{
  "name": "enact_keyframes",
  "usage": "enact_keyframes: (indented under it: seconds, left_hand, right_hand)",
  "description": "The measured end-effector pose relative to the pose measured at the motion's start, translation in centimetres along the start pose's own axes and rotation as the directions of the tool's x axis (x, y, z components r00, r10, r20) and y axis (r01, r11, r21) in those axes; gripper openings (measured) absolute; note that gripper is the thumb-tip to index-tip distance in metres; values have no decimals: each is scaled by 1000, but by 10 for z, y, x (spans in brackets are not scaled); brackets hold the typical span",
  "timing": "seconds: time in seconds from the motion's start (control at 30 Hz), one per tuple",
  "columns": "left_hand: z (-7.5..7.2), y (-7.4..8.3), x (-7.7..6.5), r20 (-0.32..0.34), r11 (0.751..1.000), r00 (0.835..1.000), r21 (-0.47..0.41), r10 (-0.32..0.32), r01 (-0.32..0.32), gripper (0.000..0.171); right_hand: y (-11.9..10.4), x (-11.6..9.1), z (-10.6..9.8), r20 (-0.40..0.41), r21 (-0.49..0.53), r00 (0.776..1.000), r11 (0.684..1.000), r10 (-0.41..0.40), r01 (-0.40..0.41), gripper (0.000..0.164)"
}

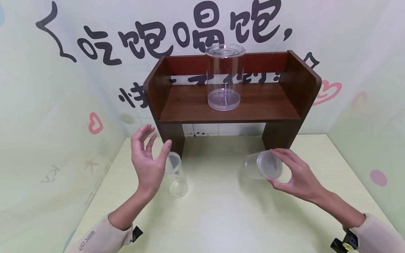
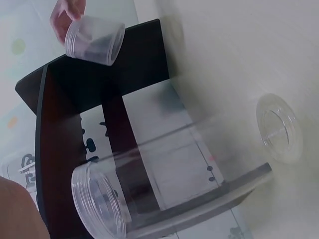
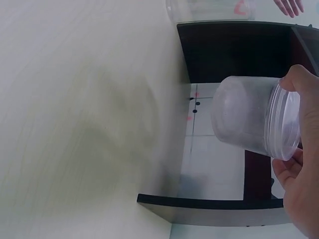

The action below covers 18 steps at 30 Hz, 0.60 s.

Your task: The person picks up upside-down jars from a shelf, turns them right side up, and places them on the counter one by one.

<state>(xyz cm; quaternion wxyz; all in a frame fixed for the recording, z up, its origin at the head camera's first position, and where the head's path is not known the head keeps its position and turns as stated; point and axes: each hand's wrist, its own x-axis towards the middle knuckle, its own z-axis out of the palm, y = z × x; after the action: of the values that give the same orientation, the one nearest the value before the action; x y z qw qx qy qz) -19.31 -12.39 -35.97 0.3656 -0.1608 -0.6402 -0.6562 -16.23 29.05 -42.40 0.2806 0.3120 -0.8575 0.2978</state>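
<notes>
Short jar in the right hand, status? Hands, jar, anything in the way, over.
Right hand pinching short jar by one end, tipped sideways above table. Left hand holding nothing, near upright tall jar. Possible obstruction: large jar standing mid-shelf.

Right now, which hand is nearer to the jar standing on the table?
Left. The left hand is close beside this standing jar; the right hand is well to its right, gripping another jar.

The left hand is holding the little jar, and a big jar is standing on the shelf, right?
Not quite: the right hand holds the little jar, not the left hand, as the head view shows. A big jar does stand on the shelf.
</notes>
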Motion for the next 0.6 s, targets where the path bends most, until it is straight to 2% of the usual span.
enact_keyframes:
  seconds: [0.13, 0.3, 0.4, 0.6]
  left_hand:
    - [-8, -3, 8, -16, 995, 997, 57, -80, 81, 66]
    - [-14, -10, 16, 13, 975, 984, 137, -179, 175, 62]
    - [-16, -15, 20, 28, 965, 977, 163, -212, 205, 61]
    - [-16, -23, 26, 44, 951, 970, 215, -238, 223, 58]
  right_hand:
    - [1, -5, -5, 19, 0, 1000, 1000, 11, -11, 81]
    - [3, -9, -9, 18, -9, 1000, 1000, -9, 9, 78]
    - [2, -12, -12, 28, -16, 1000, 1000, 0, 0, 77]
    - [2, -17, -17, 51, -41, 999, 999, 8, -6, 80]
